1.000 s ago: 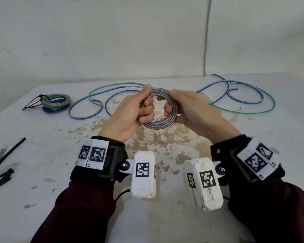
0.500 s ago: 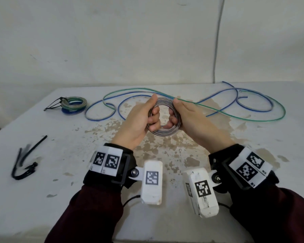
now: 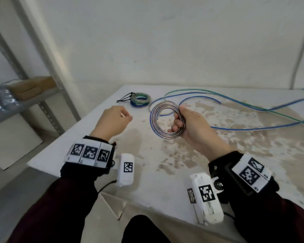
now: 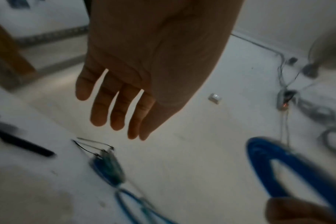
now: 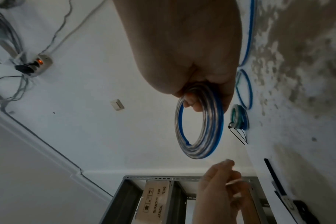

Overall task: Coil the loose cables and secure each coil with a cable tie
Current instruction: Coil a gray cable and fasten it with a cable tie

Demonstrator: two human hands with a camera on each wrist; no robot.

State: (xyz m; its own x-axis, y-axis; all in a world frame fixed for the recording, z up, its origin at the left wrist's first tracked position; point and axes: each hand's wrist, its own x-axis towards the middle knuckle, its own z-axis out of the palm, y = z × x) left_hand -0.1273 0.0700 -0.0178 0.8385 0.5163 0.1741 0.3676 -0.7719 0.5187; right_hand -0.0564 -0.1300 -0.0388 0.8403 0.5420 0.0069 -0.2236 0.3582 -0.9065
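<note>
My right hand (image 3: 178, 122) grips a coil (image 3: 152, 122) of clear and blue cable by its right side and holds it upright above the table (image 3: 182, 172). The right wrist view shows the fingers of the right hand (image 5: 192, 100) curled through this coil (image 5: 211, 136). My left hand (image 3: 113, 120) is apart from it, to the left near the table's left edge, and holds nothing. In the left wrist view the left hand (image 4: 125, 106) has straight, relaxed fingers, and the coil (image 4: 263, 159) is a blurred blue loop at the lower right.
A tied green and blue coil (image 3: 140, 101) with black tie tails lies at the back left. Loose blue and green cables (image 3: 235, 104) sprawl across the back right. Black cable ties (image 4: 23, 145) lie left of the tied coil. A metal shelf rack (image 3: 47, 104) stands left of the table.
My left hand has let go of the coil and moved away to the left with its fingers spread straight. The right hand alone now holds the coil. The head view has swung left.
</note>
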